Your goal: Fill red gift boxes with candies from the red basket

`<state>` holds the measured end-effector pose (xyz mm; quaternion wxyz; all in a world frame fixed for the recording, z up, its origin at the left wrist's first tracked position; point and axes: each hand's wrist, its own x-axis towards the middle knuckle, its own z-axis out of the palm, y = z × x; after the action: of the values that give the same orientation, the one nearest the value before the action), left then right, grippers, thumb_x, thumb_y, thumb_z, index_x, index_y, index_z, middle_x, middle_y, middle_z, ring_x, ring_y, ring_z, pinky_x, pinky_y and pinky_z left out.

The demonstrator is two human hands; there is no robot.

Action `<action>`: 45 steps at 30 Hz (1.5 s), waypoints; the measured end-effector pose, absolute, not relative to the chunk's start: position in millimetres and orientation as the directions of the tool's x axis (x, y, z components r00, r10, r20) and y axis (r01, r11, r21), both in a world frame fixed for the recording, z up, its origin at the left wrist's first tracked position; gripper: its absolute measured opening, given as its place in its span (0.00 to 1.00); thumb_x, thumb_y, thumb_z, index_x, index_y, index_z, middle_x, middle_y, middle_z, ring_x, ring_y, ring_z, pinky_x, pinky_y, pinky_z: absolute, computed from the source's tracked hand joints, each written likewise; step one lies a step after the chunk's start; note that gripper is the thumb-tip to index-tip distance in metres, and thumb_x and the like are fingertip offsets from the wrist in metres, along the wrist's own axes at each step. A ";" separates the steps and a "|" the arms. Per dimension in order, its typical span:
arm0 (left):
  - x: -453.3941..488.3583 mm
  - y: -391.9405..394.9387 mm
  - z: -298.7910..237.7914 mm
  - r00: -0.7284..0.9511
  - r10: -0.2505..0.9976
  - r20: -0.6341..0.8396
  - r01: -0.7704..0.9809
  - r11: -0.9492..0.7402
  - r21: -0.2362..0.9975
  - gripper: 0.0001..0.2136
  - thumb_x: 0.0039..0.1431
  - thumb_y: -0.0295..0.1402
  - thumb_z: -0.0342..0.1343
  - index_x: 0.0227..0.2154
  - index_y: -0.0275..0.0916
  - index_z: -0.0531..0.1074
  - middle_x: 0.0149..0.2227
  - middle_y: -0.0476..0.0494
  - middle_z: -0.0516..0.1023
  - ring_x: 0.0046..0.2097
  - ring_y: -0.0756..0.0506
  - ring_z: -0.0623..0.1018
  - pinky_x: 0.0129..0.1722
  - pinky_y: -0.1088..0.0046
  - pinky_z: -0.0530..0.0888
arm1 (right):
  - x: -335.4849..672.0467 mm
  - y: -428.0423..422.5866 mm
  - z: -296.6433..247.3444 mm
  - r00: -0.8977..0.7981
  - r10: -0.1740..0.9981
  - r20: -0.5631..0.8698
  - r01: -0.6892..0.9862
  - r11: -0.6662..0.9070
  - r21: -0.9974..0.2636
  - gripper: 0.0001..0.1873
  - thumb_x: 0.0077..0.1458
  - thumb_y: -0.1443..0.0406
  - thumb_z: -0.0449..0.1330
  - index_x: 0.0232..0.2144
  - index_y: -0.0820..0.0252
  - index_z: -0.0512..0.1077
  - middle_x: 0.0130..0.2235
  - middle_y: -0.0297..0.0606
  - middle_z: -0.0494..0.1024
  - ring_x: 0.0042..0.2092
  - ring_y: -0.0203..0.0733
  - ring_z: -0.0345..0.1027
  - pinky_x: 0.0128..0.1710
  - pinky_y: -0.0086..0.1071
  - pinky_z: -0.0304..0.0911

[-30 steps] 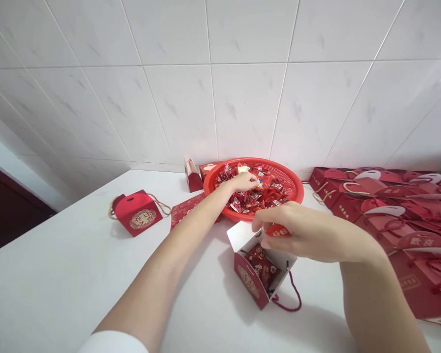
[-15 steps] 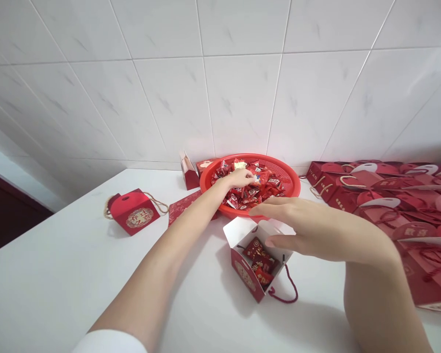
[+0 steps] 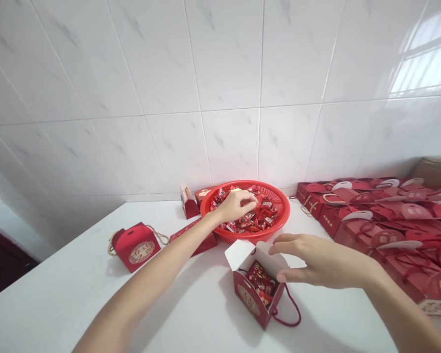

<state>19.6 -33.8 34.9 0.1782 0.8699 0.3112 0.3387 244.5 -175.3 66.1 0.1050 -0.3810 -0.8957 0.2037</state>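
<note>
A round red basket (image 3: 282,208) of wrapped red candies (image 3: 259,218) stands against the tiled wall. My left hand (image 3: 235,205) reaches into it, fingers curled down on the candies. In front of the basket stands an open red gift box (image 3: 255,301) with white flaps, a cord handle and several candies inside. My right hand (image 3: 316,261) hovers at the box's right flap, fingers spread and holding nothing.
A shut red gift box (image 3: 135,246) with a rope handle sits at the left. A flat red box (image 3: 200,240) lies beside the basket and a small folded box (image 3: 187,202) stands behind it. Several red boxes (image 3: 385,225) are packed in rows at the right.
My right hand dropped its red candy into the open box and now has spread, empty fingers. The left hand stayed in the basket, its fingers curling. The camera tilted upward.
</note>
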 end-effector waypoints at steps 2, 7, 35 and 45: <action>10.6 -66.5 36.9 0.656 0.612 0.441 0.423 -0.782 0.457 0.09 0.61 0.35 0.53 0.30 0.41 0.77 0.33 0.45 0.80 0.37 0.45 0.77 0.42 0.68 0.71 | 255.0 -181.4 50.6 -0.636 0.772 -0.024 0.667 0.533 -0.521 0.26 0.61 0.48 0.56 0.53 0.56 0.73 0.50 0.44 0.77 0.48 0.49 0.72 0.46 0.37 0.66; -9.0 -140.4 31.9 0.516 0.761 0.393 0.687 -0.642 0.340 0.09 0.59 0.40 0.55 0.35 0.40 0.74 0.36 0.45 0.77 0.35 0.45 0.76 0.36 0.68 0.72 | 257.9 -194.3 6.4 -0.482 0.874 0.065 0.604 0.386 -0.698 0.33 0.60 0.44 0.54 0.59 0.56 0.67 0.59 0.46 0.72 0.55 0.52 0.68 0.55 0.43 0.64; -17.7 -194.9 -20.2 0.801 0.398 0.447 0.192 -0.878 0.438 0.14 0.67 0.30 0.51 0.55 0.39 0.65 0.51 0.38 0.76 0.53 0.44 0.76 0.53 0.69 0.73 | 216.1 -202.2 -71.9 -0.094 0.885 0.455 0.453 0.445 -0.772 0.32 0.62 0.53 0.58 0.63 0.52 0.54 0.60 0.46 0.69 0.62 0.50 0.63 0.58 0.44 0.64; -20.9 -190.7 -13.9 0.803 0.438 0.403 0.222 -0.848 0.481 0.18 0.65 0.31 0.52 0.57 0.40 0.65 0.58 0.36 0.70 0.59 0.42 0.73 0.57 0.67 0.73 | 217.4 -203.8 -75.7 -0.366 0.785 0.499 0.442 0.619 -0.649 0.23 0.69 0.55 0.46 0.59 0.53 0.68 0.62 0.47 0.67 0.61 0.47 0.64 0.59 0.41 0.63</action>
<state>-20.9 -190.7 -13.9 0.2099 0.9260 0.1781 0.2582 217.4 -203.8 -75.7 0.4120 -0.3835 -0.7999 0.2083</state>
